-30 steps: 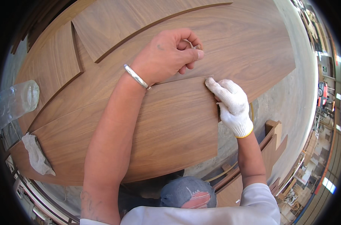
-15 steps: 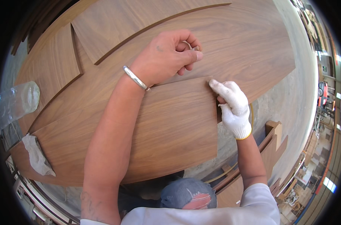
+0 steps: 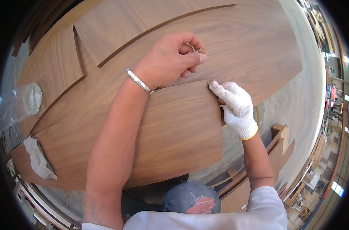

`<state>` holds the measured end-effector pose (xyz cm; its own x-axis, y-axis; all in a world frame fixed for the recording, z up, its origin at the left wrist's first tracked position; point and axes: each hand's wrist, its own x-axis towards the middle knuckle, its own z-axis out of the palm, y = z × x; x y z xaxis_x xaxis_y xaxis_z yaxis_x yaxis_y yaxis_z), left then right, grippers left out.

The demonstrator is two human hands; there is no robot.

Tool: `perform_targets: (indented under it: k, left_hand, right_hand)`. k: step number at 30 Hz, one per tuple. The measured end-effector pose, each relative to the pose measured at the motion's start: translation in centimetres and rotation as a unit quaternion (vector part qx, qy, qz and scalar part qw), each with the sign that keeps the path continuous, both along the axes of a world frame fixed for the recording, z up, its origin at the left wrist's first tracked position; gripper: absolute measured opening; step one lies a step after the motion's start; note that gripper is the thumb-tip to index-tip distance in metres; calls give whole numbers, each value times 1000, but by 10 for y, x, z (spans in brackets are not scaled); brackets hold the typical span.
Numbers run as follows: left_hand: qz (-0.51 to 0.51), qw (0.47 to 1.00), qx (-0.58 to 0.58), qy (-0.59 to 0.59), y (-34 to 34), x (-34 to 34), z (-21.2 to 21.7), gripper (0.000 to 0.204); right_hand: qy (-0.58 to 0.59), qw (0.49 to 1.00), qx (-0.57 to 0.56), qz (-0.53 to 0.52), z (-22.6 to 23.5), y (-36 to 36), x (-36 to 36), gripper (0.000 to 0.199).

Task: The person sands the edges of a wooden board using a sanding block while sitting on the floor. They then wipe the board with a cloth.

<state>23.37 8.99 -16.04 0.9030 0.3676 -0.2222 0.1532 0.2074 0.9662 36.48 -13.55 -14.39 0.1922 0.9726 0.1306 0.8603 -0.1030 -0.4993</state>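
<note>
A large brown wood panel [image 3: 243,42] with thin curved grooves fills the view. A smaller wood sheet [image 3: 174,134] lies on top of it. My bare left hand [image 3: 170,59], with a silver bangle on the wrist, rests on the large panel just above the sheet's top edge. Its fingers are curled shut, and a small pale bit shows between them that I cannot identify. My right hand [image 3: 235,107] wears a white knit glove. Its fingertip presses on the sheet's top right corner while the thumb sits against the sheet's right edge.
A clear plastic bottle [image 3: 17,103] lies at the left edge, with a crumpled white rag [image 3: 38,159] below it on the panel. Wooden frame pieces [image 3: 280,143] stand at the lower right on a grey concrete floor [image 3: 297,107]. A grey-blue rounded thing [image 3: 189,195] sits below the sheet.
The gloved right hand has shifted very slightly at the sheet's corner. The left hand stays curled in the same spot.
</note>
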Motion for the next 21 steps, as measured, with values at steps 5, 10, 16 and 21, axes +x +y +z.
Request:
perform_targets:
  k: [5, 10, 16, 21]
  left_hand:
    - [-1, 1000, 9, 7, 1, 0, 1, 16]
    - [6, 1000, 10, 4, 1, 0, 0, 17]
    - [3, 1000, 6, 8, 0, 0, 2, 17]
    - [2, 1000, 1, 3, 0, 0, 1, 16]
  right_hand:
    - [-27, 998, 6, 64, -3, -17, 4, 60]
    - [95, 994, 4, -62, 2, -13, -4, 64]
    - [39, 996, 16, -76, -3, -2, -11, 63]
    - [33, 999, -20, -11, 2, -11, -5, 60]
